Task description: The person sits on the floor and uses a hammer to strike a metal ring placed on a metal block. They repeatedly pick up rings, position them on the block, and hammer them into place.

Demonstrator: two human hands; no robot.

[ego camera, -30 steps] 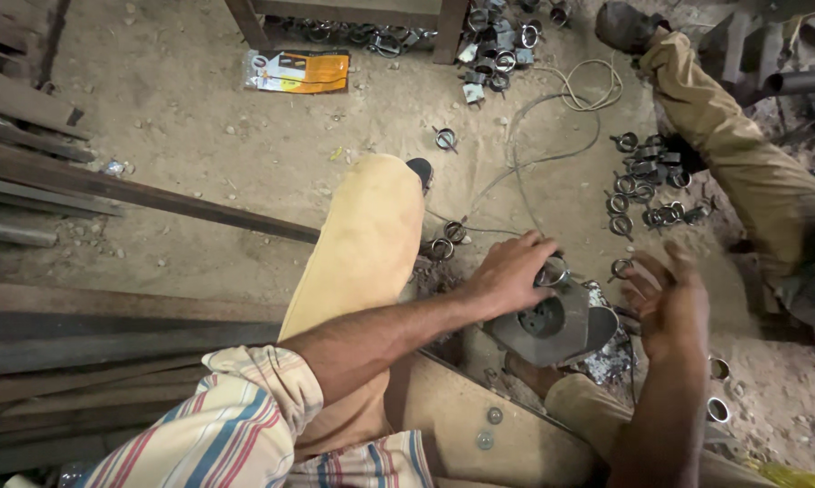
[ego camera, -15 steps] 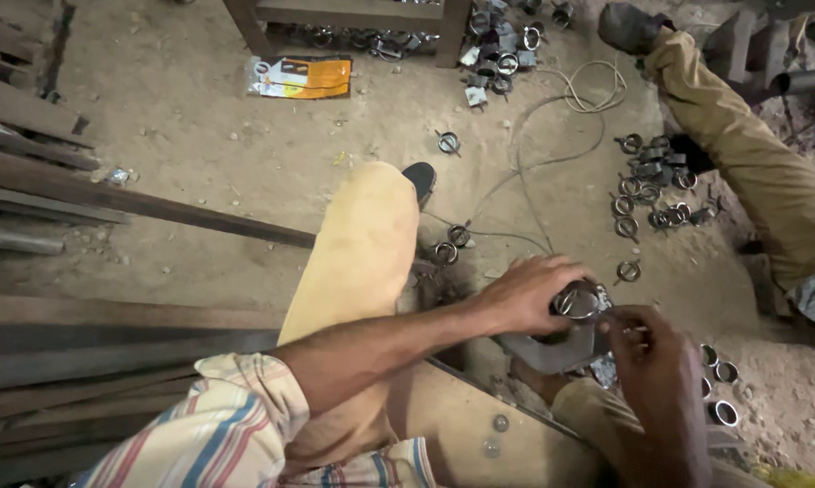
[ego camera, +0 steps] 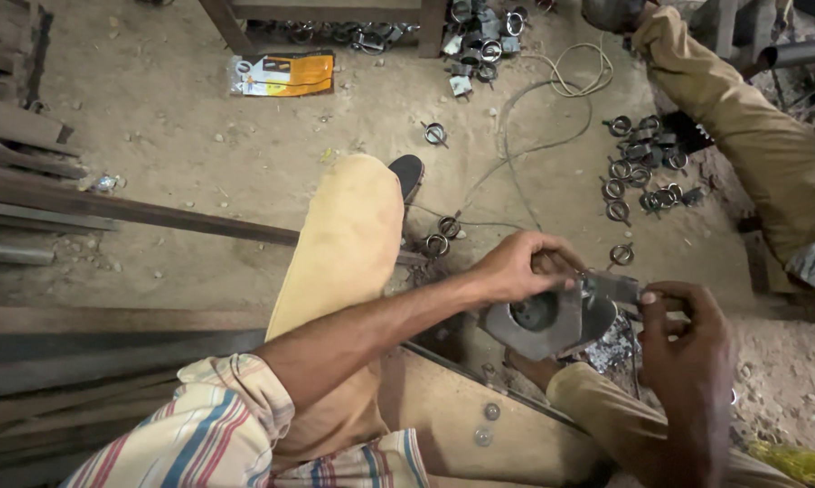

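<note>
My left hand (ego camera: 516, 267) is closed over the top of a grey metal tool (ego camera: 538, 325) with a round dark opening, held just past my knee (ego camera: 353, 235) in tan trousers. My right hand (ego camera: 687, 339) is at the tool's right side. Its fingers pinch a small flat metal piece (ego camera: 617, 287) that rests against the tool's upper edge. Both forearms reach in from the bottom of the head view. The tool's underside is hidden.
Several metal ring parts (ego camera: 642, 172) lie on the dirt floor to the right, and more (ego camera: 480, 36) are heaped by a bench at the top. A pale cable (ego camera: 534, 117) loops between them. Long metal bars (ego camera: 109, 212) lie at the left. Another person's leg (ego camera: 742, 117) crosses the upper right.
My right hand has come down from an open pose above the tool and closed on the small metal piece at its right side. The left hand stayed on the tool.
</note>
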